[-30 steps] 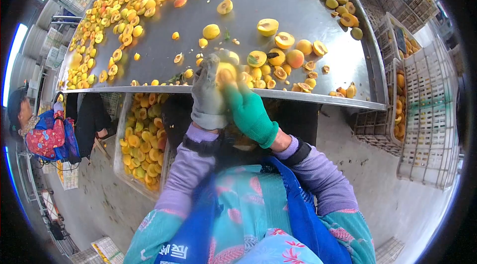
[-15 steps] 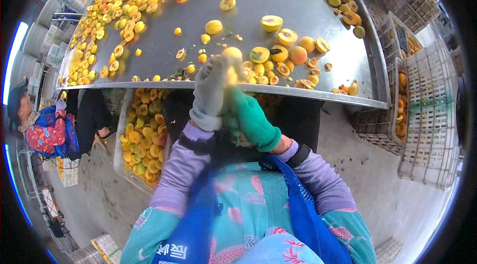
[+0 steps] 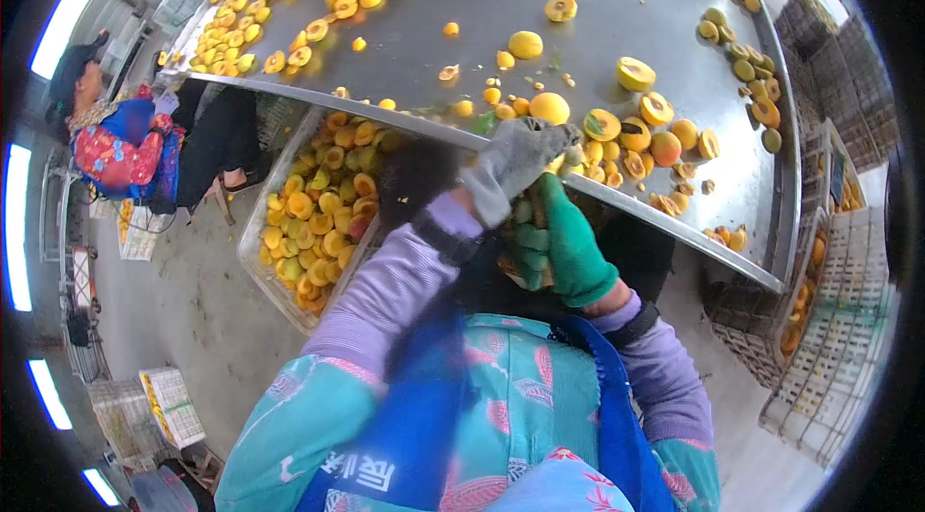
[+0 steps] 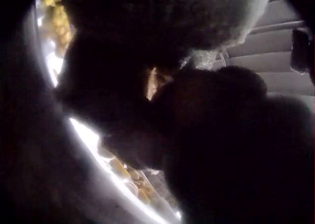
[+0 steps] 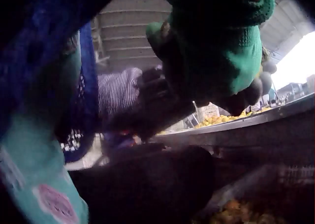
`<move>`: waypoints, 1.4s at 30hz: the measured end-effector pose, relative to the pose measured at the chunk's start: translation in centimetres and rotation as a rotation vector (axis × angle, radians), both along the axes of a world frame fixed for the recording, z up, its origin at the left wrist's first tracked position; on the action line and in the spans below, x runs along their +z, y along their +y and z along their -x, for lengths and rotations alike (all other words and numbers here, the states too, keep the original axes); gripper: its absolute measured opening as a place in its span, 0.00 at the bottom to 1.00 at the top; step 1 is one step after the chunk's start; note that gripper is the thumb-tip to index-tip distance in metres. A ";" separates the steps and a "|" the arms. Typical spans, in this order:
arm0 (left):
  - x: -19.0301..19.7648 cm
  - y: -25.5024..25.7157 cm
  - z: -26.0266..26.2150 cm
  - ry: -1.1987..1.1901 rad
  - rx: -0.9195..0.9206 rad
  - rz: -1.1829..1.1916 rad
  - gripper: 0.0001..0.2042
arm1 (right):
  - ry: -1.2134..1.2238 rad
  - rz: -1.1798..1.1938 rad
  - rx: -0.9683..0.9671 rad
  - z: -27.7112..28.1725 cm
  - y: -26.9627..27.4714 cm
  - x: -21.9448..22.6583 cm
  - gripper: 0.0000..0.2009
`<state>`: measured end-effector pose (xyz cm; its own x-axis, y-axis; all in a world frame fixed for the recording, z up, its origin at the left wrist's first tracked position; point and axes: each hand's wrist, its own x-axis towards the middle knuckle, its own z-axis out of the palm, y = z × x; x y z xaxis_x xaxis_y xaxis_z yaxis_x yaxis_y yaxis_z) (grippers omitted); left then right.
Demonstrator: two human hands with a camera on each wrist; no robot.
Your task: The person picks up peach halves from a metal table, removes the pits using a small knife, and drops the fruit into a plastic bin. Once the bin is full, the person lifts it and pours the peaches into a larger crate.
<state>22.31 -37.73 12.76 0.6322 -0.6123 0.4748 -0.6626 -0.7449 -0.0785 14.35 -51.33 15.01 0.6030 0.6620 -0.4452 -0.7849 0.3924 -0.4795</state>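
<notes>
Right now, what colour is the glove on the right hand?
The right-hand glove is mainly green, seen best in the head view.

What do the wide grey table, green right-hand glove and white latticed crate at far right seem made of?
Grey table: probably steel, satin, given its soft sheen. Green glove: apparently knitted fabric, matte, with a textured cuff. White crate: likely moulded plastic, from its regular openwork; finish unclear.

Fruit-processing workshop, metal table, halved fruit, crates, bare grey floor
</notes>
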 end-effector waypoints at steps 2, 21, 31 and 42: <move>1.5 0.6 -0.1 0.161 -0.011 -0.228 0.15 | -0.031 0.082 -0.016 0.0 1.0 -0.7 0.25; 0.9 17.5 7.3 0.850 0.898 0.840 0.15 | 0.238 -0.249 0.110 1.4 -2.9 -1.4 0.21; 3.1 -2.2 -10.0 0.656 -0.056 -0.202 0.16 | -0.341 0.457 -0.193 1.4 -3.9 -1.0 0.19; 4.1 -0.9 -1.8 1.017 -0.099 1.196 0.21 | -1.292 0.962 -0.407 -4.0 -3.0 0.1 0.09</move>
